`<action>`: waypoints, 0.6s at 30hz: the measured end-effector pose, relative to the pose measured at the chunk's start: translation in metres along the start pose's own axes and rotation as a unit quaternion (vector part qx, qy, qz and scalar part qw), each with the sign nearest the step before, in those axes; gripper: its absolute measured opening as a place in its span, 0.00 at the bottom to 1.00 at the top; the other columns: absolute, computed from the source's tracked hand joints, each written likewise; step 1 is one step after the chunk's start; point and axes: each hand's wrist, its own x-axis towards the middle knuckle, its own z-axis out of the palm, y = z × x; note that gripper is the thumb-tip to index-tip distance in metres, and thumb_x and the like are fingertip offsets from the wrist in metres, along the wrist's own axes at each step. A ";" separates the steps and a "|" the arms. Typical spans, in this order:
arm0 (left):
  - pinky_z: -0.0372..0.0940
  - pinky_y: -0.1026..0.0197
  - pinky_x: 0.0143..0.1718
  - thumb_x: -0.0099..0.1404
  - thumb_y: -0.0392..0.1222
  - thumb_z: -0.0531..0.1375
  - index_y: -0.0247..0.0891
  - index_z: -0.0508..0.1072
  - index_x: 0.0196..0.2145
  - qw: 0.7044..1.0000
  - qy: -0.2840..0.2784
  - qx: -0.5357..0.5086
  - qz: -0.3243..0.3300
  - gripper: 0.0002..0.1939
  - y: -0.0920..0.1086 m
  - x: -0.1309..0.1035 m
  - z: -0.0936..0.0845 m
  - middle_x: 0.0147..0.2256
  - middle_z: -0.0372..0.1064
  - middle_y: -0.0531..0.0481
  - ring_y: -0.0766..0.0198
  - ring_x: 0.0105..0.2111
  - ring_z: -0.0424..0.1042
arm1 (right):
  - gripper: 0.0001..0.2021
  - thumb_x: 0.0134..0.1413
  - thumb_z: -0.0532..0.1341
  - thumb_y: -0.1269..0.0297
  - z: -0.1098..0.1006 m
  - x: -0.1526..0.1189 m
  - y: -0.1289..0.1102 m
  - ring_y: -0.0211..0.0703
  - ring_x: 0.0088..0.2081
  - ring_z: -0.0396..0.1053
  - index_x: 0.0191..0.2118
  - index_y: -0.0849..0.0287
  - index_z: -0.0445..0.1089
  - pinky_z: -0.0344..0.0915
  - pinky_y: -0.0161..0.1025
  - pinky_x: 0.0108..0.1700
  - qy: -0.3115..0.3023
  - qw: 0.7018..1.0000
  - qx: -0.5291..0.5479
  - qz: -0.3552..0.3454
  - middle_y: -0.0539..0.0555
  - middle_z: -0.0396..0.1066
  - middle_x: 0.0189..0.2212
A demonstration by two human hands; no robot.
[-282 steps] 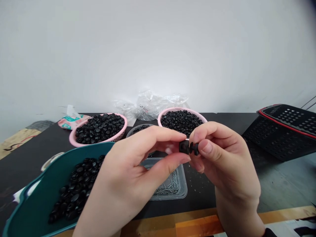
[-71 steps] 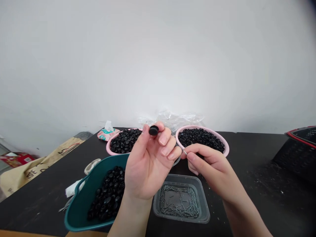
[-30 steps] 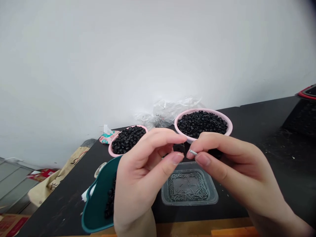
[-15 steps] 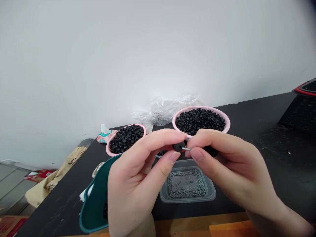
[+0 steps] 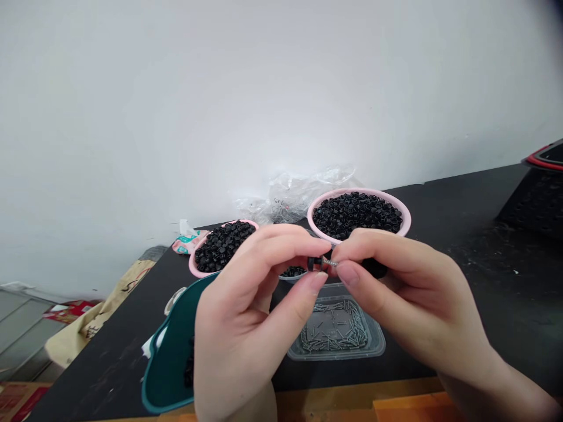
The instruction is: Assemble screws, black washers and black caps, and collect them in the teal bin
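My left hand [image 5: 250,316] pinches a small round black plastic cap [image 5: 313,264] between thumb and index finger, turned side-on. In my right hand [image 5: 409,299], thumb and index fingertips grip a thin metal screw [image 5: 329,262]. The screw points left, its tip at the cap; how deep it sits I cannot tell. A dark object [image 5: 375,269] shows behind my right fingers, its kind unclear. Below the hands, a clear plastic tub [image 5: 378,346] holds many loose screws.
Pink bowls of black parts stand at back right [image 5: 407,218] and left [image 5: 192,265]. Between them is a small container [image 5: 294,272] of black pieces. A teal bin [image 5: 165,363] is at left, clear plastic bags [image 5: 290,196] by the wall, a black basket [image 5: 536,199] far right.
The black cap has turned in my left fingers from facing me to side-on. My left hand has shifted slightly right; my right hand keeps its grip on the screw.
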 end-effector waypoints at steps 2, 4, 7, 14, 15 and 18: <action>0.74 0.65 0.47 0.69 0.27 0.62 0.49 0.81 0.47 1.000 -0.002 0.008 0.002 0.17 0.000 0.001 0.000 0.43 0.76 0.53 0.66 0.44 0.73 | 0.09 0.68 0.61 0.65 0.000 0.000 0.000 0.34 0.32 0.68 0.34 0.55 0.73 0.66 0.29 0.32 -0.003 1.000 0.000 0.000 0.47 0.73 0.30; 0.73 0.65 0.48 0.69 0.27 0.63 0.50 0.81 0.47 1.000 -0.011 0.016 0.004 0.17 0.000 0.002 0.000 0.44 0.77 0.54 0.65 0.45 0.74 | 0.08 0.68 0.61 0.67 0.000 0.001 -0.001 0.33 0.31 0.68 0.34 0.55 0.73 0.65 0.29 0.31 -0.007 1.000 -0.002 -0.002 0.47 0.73 0.29; 0.73 0.67 0.50 0.69 0.29 0.64 0.53 0.80 0.49 0.999 -0.021 0.026 -0.008 0.18 -0.002 0.002 -0.001 0.45 0.78 0.58 0.67 0.46 0.75 | 0.07 0.66 0.62 0.69 0.000 0.002 -0.001 0.32 0.29 0.66 0.35 0.56 0.73 0.64 0.29 0.29 -0.010 1.000 -0.010 -0.006 0.46 0.71 0.27; 0.72 0.73 0.51 0.70 0.31 0.65 0.54 0.80 0.46 0.997 0.010 0.065 -0.038 0.15 -0.002 -0.002 0.000 0.45 0.79 0.62 0.72 0.46 0.76 | 0.08 0.67 0.60 0.71 -0.002 0.003 0.000 0.32 0.26 0.64 0.34 0.57 0.72 0.62 0.29 0.28 -0.014 0.999 -0.041 -0.019 0.46 0.70 0.25; 0.71 0.72 0.52 0.70 0.31 0.65 0.54 0.81 0.45 0.997 0.012 0.076 -0.031 0.15 -0.002 -0.002 0.000 0.45 0.79 0.62 0.72 0.47 0.76 | 0.08 0.68 0.60 0.70 -0.002 0.003 0.000 0.32 0.27 0.65 0.34 0.57 0.72 0.63 0.30 0.29 -0.011 0.999 -0.044 -0.021 0.46 0.71 0.26; 0.72 0.71 0.52 0.69 0.30 0.66 0.53 0.80 0.44 0.996 0.015 0.084 -0.021 0.15 -0.003 -0.001 0.000 0.45 0.79 0.61 0.71 0.48 0.76 | 0.09 0.69 0.60 0.69 -0.002 0.004 0.003 0.33 0.31 0.69 0.35 0.58 0.73 0.65 0.30 0.33 -0.007 0.999 -0.046 -0.024 0.48 0.75 0.29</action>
